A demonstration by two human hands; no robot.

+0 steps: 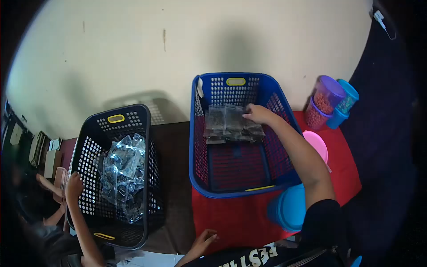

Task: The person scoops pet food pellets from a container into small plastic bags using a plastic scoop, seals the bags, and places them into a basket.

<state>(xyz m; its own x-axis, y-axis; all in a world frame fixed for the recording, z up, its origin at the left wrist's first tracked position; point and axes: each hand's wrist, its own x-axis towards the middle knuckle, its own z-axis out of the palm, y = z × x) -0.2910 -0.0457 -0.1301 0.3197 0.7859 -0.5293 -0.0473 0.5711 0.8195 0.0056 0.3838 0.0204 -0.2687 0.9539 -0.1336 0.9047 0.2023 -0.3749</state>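
Note:
My right hand point(258, 114) reaches into the blue basket point(192, 142), its fingers pinched at the upper edge of a clear plastic packet point(235, 119). More such packets, with dark contents I cannot make out, lie in rows at the basket's far end. Low in the view, my left hand point(204, 241) hovers near the red cloth point(231, 220), fingers loosely apart and holding nothing. To the left, a black basket point(149, 187) holds a heap of clear packets point(122, 164) with dark round pieces inside.
A co-worker's hand point(74, 186) is at the black basket's left rim. Purple-lidded tubs point(329, 91) and blue tubs point(348, 98) stand at the right. A pink lid point(316, 144) and a blue tub point(289, 208) flank my right arm. Behind is a wall point(178, 44).

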